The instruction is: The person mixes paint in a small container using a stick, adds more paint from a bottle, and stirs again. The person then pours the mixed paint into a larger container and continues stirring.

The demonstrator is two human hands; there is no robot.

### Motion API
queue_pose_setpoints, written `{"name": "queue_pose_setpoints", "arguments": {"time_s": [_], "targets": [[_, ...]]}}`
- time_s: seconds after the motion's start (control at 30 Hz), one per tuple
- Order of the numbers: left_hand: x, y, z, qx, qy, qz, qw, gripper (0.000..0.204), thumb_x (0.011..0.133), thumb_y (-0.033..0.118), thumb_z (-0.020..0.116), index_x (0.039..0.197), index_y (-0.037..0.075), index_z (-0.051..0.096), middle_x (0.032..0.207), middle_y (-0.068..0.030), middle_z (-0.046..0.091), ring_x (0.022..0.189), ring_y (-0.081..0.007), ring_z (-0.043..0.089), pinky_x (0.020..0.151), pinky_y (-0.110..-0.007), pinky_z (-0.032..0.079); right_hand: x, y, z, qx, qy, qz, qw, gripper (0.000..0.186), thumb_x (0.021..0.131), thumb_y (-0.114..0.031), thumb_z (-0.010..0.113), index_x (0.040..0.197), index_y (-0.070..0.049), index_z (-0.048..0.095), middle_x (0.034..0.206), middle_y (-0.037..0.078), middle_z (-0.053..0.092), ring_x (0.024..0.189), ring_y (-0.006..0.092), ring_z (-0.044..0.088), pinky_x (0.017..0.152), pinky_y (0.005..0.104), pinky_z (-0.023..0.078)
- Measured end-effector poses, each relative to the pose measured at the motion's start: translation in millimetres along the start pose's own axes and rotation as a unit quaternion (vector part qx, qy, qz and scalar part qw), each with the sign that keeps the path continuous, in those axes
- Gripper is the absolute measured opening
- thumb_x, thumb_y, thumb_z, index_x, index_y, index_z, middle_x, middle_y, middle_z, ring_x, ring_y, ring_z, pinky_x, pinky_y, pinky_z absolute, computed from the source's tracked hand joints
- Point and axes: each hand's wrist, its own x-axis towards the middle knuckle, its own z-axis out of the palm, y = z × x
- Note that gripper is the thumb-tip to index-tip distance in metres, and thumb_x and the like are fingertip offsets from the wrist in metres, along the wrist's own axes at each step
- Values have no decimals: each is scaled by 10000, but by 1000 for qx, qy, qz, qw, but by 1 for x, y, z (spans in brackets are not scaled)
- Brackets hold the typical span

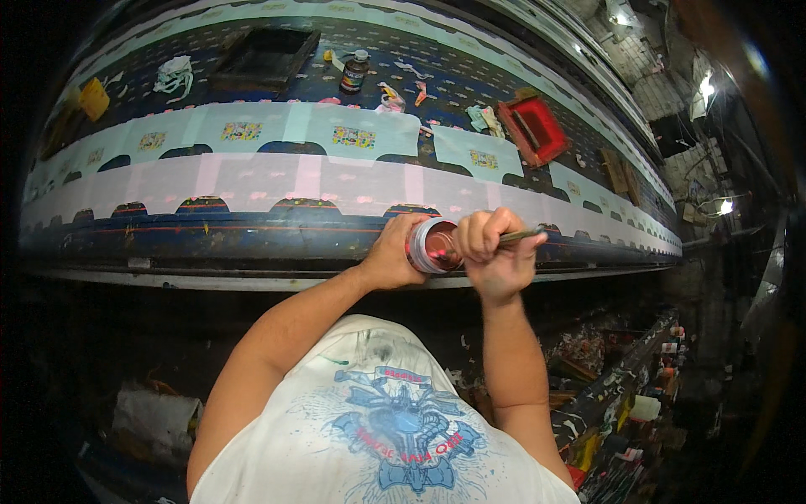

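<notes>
My left hand [391, 252] grips a small round tin [431, 246] with pink paint inside, tilted so its mouth faces me, just over the near edge of the long printing table [168, 244]. My right hand [495, 249] is closed around a thin stick [522, 236] whose far end reaches into the tin's mouth. Both hands sit close together, touching at the tin. Pale pink and mint fabric pieces [277, 172] with small printed motifs lie in rows along the table beyond the hands.
A dark screen frame [262, 57] and a red-edged screen frame [532, 128] lie on the table's far side. A brown bottle [354, 71], rags [174, 76] and a yellow object [94, 98] lie there too. Paint-stained clutter [621, 395] fills the floor at lower right.
</notes>
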Motion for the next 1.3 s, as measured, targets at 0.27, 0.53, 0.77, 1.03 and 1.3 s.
{"name": "queue_pose_setpoints", "arguments": {"time_s": [0.27,0.53,0.77,1.03,1.3], "targets": [[1,4,1,9,-11,-11,1000,1107,555,138,1017,1528,92,491,1477,-153,600,1413,-384,563,1227,-485,433,5,12,12,-63,80,-67,993,725,1123,-759,365,866,-85,441,699,7,380,592,139,332,537,324,305],[1,-1,3,-3,-4,-10,1000,1049,575,156,1011,1502,87,524,1433,-161,610,1371,-395,578,1191,-484,459,11,16,16,-84,122,-139,979,706,1136,-728,384,869,-78,447,695,11,387,596,133,340,546,310,312],[3,-6,3,-4,-9,-6,1000,1049,577,178,1020,1495,75,524,1432,-169,607,1373,-398,578,1182,-490,468,6,-1,-10,-86,89,-93,988,703,1131,-728,409,878,-73,447,715,20,402,606,137,344,550,309,314],[3,-5,2,-2,-19,-27,999,1080,576,173,1022,1517,81,499,1439,-163,612,1383,-399,569,1194,-495,458,4,-17,-17,-90,51,-26,994,741,1122,-756,372,838,-76,442,699,15,402,605,140,349,565,318,324],[1,-7,4,6,-6,-2,1000,1066,577,161,1018,1513,87,513,1436,-156,617,1373,-395,577,1193,-491,457,-3,-11,-12,-42,15,2,999,718,1127,-730,407,852,-69,459,705,7,399,619,143,363,566,324,326]]}}
